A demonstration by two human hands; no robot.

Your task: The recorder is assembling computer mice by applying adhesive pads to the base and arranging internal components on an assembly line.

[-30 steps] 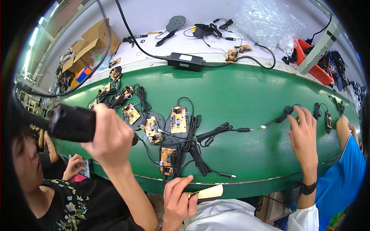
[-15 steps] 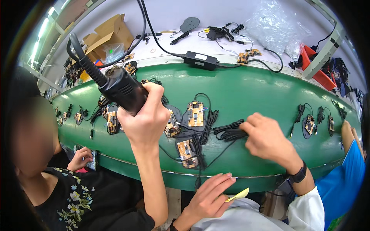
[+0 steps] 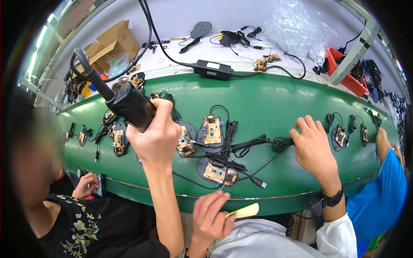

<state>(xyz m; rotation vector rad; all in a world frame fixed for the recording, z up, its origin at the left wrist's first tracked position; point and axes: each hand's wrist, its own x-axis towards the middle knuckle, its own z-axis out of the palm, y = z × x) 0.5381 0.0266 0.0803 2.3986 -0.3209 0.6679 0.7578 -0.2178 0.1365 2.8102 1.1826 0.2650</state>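
My left hand [image 3: 211, 219] is at the table's near edge, closed on a pale yellow strip-like tool [image 3: 246, 211] with a thin tip. My right hand [image 3: 313, 148], with a dark watch on the wrist, is over the green table with fingers apart. Its thumb side is beside a bundled black cable [image 3: 282, 145]; whether they touch I cannot tell. That cable runs left towards several black rounded bases with tan circuit boards. The nearest circuit board [image 3: 217, 172] lies tilted, a USB plug [image 3: 258, 182] to its right. Behind it another circuit board [image 3: 212, 130] sits upright on its base.
On my left, a co-worker's hand [image 3: 155, 135] grips a black corded handheld tool [image 3: 131, 105] over the table. More bases with boards [image 3: 340, 136] lie at the right, near another person's blue sleeve [image 3: 376, 198]. A black power brick [image 3: 213, 69] and an orange bin [image 3: 346, 73] are along the back.
My right hand has let go of the cable bundle and spread its fingers. The nearest board and base have turned, and the USB plug now lies on the table to their right.
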